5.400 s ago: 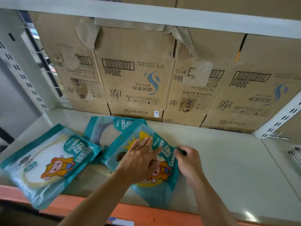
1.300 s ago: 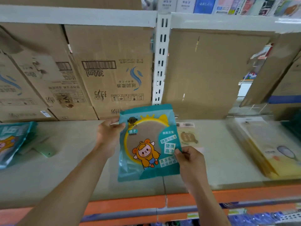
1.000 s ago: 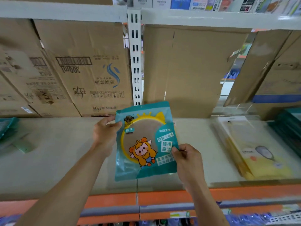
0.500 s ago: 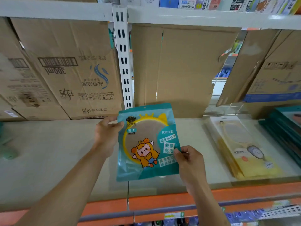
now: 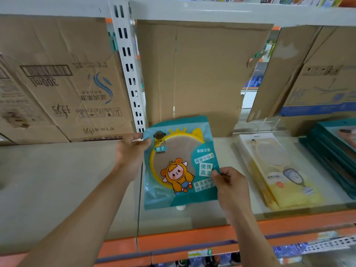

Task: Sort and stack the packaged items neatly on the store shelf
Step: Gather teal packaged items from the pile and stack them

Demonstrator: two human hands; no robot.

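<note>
Placement is the step in hand, as I judge it: a teal mirror packet (image 5: 179, 164) with a yellow ring and a cartoon figure on its front is held face-up toward the camera, over the pale shelf (image 5: 57, 180) and just right of the white slotted upright (image 5: 129, 74). The left hand (image 5: 129, 153) grips the packet's upper left corner, thumb across the front and fingers behind; the right hand (image 5: 231, 182) pinches the right edge lower down, fingers curled around it. Whether the packet's bottom edge touches the shelf board cannot be told. To the right lies a stack of yellow packets (image 5: 279, 170), and beyond it, at the frame's edge, a stack of teal packets (image 5: 331, 151) that looks like the matching kind. Worn cardboard boxes (image 5: 67, 83) stand along the back. The next move likely calls for carrying the packet right, past the yellow stack, tipping it flat and setting it square on the teal pile with edges aligned, or else starting a fresh pile on the bare board beneath. Slippery film may let it slide off an uneven stack.
</note>
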